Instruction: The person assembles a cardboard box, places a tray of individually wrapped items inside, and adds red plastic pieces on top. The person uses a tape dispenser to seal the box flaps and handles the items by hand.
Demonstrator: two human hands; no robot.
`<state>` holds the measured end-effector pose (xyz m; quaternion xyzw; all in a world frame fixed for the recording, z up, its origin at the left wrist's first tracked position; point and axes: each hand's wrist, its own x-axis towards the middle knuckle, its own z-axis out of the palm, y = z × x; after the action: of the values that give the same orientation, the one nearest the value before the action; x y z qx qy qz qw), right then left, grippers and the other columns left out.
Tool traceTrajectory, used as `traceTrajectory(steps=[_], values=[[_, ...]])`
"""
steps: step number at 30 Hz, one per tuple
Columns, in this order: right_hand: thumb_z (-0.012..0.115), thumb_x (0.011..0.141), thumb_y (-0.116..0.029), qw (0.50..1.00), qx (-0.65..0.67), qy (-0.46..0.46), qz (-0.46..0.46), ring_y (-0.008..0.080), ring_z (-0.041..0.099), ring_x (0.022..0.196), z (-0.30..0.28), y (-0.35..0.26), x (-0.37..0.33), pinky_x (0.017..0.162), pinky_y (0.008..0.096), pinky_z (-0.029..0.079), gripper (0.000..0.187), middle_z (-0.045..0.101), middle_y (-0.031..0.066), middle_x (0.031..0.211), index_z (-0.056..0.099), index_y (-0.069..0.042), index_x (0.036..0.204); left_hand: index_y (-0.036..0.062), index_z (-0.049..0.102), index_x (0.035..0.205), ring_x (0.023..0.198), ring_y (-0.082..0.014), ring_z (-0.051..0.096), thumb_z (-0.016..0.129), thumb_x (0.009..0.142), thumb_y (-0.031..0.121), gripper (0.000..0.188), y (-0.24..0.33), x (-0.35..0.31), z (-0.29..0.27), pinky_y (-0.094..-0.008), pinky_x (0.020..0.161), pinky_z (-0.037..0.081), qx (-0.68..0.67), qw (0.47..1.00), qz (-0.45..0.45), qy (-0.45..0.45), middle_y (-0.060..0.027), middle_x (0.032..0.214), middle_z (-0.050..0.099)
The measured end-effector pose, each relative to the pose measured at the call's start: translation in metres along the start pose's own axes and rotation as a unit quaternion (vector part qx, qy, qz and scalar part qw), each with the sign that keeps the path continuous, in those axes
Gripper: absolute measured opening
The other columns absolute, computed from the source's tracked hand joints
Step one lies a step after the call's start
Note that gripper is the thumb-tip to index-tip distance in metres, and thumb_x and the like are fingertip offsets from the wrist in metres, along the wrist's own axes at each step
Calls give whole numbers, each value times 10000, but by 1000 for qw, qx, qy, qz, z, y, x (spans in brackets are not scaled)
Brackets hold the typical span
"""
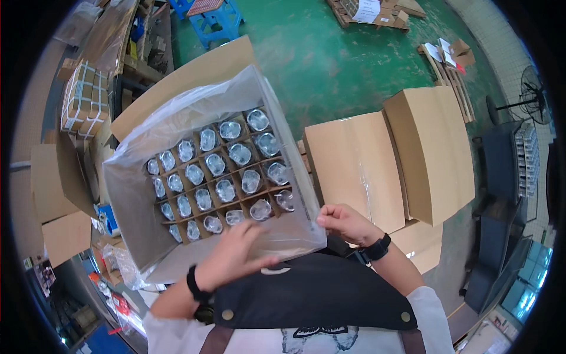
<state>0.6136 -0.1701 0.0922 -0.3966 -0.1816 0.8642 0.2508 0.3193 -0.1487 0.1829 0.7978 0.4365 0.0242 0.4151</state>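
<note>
In front of me an open carton [188,68] is lined with a clear plastic bag [132,206]. Cardboard dividers [239,177] split its inside into a grid. Clear-wrapped round items [225,190] stand one to a cell; their exact kind is hidden by the wrapping. My left hand [231,255] hovers at the near side of the carton, fingers and thumb apart and slightly blurred, holding nothing. At the carton's near right corner, my right hand [349,225] has thumb and forefinger pinched on the edge of the plastic bag.
Large closed cartons [356,165] stand close on the right. A workbench [97,44] runs along the far left, with strapped boxes [85,100] beside it. Farther off are a blue stool [215,23], a pallet [451,88] and a black fan [530,97].
</note>
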Motion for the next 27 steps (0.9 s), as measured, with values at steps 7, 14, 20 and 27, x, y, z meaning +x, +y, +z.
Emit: traceTrajectory(steps=[7, 14, 20, 27], values=[[463, 1003, -196, 981, 189, 52, 12, 171, 641, 859, -12, 35, 8, 777, 328, 541, 192, 646, 90, 981, 559, -31, 1018, 95, 520, 1257, 1126, -358, 506, 737, 747, 133, 556, 2, -107, 87, -478, 972, 361, 131, 972, -127, 146, -163, 1200, 515], [375, 1030, -348, 972, -7, 224, -74, 167, 597, 841, -22, 62, 42, 754, 328, 492, 409, 634, 96, 945, 576, 5, 1083, 15, 229, 1442, 1347, -396, 261, 492, 959, 411, 677, -58, -136, 157, -519, 1078, 206, 107, 735, -415, 526, -270, 1441, 243], [376, 1031, -333, 945, -117, 274, -135, 121, 538, 789, -22, 68, 61, 724, 293, 450, 399, 610, 54, 885, 589, 5, 1011, 19, 315, 1395, 1291, -296, 369, 311, 979, 575, 695, -87, -149, 99, -413, 1070, 319, -639, 334, -294, 627, -117, 1392, 399], [401, 1025, -325, 925, -149, 274, -218, 119, 534, 794, -38, 85, 73, 720, 287, 443, 391, 609, 52, 893, 598, 10, 986, 16, 470, 1263, 1066, -265, 569, 365, 974, 548, 614, -154, -142, 161, -424, 933, 470, -496, 381, -244, 741, -104, 1185, 567]])
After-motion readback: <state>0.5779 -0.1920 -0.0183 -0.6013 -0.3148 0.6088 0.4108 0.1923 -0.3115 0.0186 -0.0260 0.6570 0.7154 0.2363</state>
